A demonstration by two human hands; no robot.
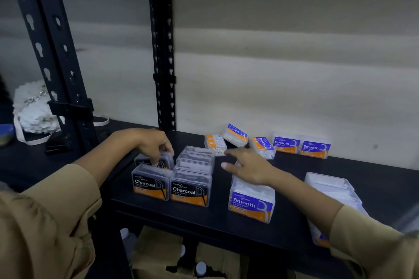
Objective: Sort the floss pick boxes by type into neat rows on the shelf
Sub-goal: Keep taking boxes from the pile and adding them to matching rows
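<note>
At the far left, behind the black slotted upright (56, 56), a white fluffy bundle (31, 108) sits half-hidden on a neighbouring surface; what it is cannot be told, and a blue-topped thing at the frame edge is cut off.

The left hand (152, 145) reaches over the black shelf (217, 215) with its fingers (166, 149) pinching the top of a back-row Charcoal box (163, 161), whose label is mostly covered by the hand and by the box in front. Two front Charcoal boxes (150, 184) stand upright side by side, labels facing out; behind the right one several more clear boxes (196, 158) line up, their labels out of sight.

The right hand (251, 169) hovers palm-down with fingers spread and holding nothing, index tip just beside a tipped orange-and-white box (215, 144) whose print is too small to read. The hand and wrist cover the boxes behind the upright Smooth box (251, 204) near the shelf's front edge.

Along the back wall lie a tilted Round box (235, 135), a Smooth box on its side (263, 146) and two upright Smooth boxes (301, 146) touching each other.

At the right, another row of clear boxes (331, 190) is blurred and partly blocked by the tan sleeve (367, 242). Below the shelf, cardboard cartons (158, 253) show only in part.
</note>
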